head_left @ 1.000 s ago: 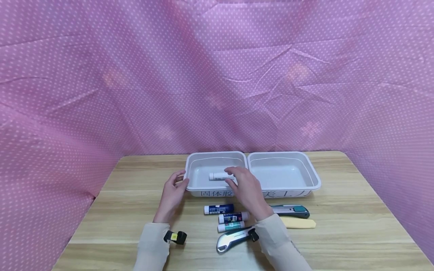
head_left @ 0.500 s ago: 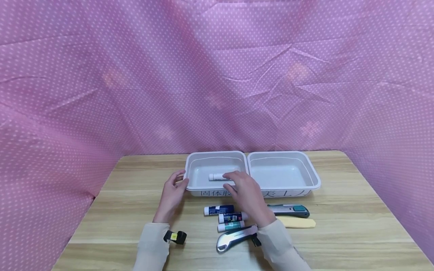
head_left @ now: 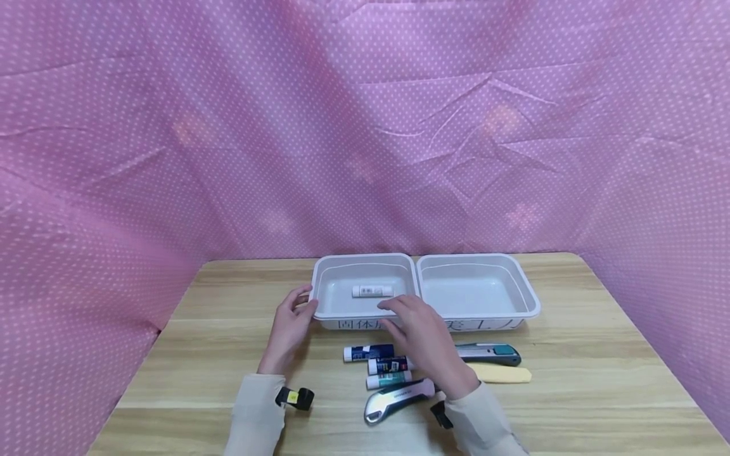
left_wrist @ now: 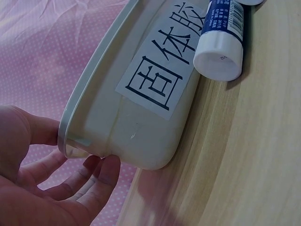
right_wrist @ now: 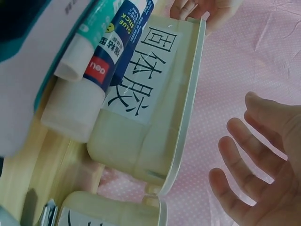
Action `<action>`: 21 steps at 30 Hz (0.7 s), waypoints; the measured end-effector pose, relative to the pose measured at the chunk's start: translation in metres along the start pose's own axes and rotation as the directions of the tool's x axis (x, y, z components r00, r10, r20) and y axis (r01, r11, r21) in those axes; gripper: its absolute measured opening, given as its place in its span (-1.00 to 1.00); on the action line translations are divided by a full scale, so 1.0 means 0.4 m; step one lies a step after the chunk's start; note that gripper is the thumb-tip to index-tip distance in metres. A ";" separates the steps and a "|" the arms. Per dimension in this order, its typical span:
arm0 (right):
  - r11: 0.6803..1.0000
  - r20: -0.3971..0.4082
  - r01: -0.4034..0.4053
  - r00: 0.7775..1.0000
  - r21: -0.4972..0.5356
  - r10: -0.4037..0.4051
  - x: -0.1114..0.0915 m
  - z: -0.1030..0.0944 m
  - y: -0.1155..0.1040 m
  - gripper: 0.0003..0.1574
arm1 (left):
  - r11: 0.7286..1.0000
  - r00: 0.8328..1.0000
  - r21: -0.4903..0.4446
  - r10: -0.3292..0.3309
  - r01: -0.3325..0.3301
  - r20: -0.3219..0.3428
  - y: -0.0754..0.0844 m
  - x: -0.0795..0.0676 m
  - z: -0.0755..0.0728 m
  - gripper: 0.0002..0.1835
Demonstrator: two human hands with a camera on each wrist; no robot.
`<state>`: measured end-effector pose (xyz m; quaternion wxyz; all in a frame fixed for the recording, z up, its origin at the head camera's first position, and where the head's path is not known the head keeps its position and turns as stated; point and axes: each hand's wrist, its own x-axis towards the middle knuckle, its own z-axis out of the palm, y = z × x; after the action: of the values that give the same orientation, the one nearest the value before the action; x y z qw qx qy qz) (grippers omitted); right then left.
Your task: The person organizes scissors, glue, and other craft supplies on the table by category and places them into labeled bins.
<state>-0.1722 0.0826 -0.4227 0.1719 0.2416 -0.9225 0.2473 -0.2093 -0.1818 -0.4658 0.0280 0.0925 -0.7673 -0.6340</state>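
Here, the left hand (head_left: 289,324) is pinching the left tray (head_left: 336,305) by its left edge; the right hand (head_left: 426,342), spread, is hovering near its front-right corner; a glue stick (head_left: 372,291) is lying inside.

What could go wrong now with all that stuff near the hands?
The right sleeve is close to the silver cutter and might knock it; I can't tell if its blade is out. The round glue sticks could roll if the right hand bumps them. If the left hand tugs the tray, the white stick inside may roll.
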 end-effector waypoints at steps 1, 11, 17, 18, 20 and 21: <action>1.000 -0.001 0.001 1.000 0.000 -0.001 -0.003 -0.004 0.000 -0.66 | 1.000 1.000 0.001 0.000 0.000 0.002 0.000 0.000 0.000 -0.51; 0.999 0.039 -0.013 0.999 0.034 0.012 -0.025 -0.025 0.012 -0.67 | 1.000 1.000 -0.009 0.016 -0.016 0.004 0.000 0.000 0.002 -0.51; 0.997 0.087 -0.042 0.996 0.066 0.036 -0.032 -0.031 0.030 -0.69 | 1.000 1.000 -0.006 0.005 -0.005 -0.003 -0.004 0.000 0.002 -0.51; 0.996 0.097 -0.046 0.994 0.072 0.039 -0.033 -0.031 0.034 -0.69 | 1.000 1.000 -0.007 0.004 -0.004 -0.004 -0.005 0.000 0.002 -0.51; 0.994 0.122 -0.047 0.992 0.095 0.035 -0.036 -0.031 0.041 -0.70 | 1.000 1.000 -0.013 0.008 -0.008 -0.007 -0.006 0.000 0.001 -0.51; 0.993 0.134 -0.046 0.990 0.108 0.031 -0.037 -0.031 0.045 -0.71 | 1.000 1.000 -0.015 0.010 -0.010 -0.008 -0.005 -0.001 0.001 -0.51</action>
<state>-0.1670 0.1082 -0.4258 0.0920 0.2487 -0.9212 0.2847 -0.2087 -0.1819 -0.4680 0.0350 0.0910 -0.7627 -0.6394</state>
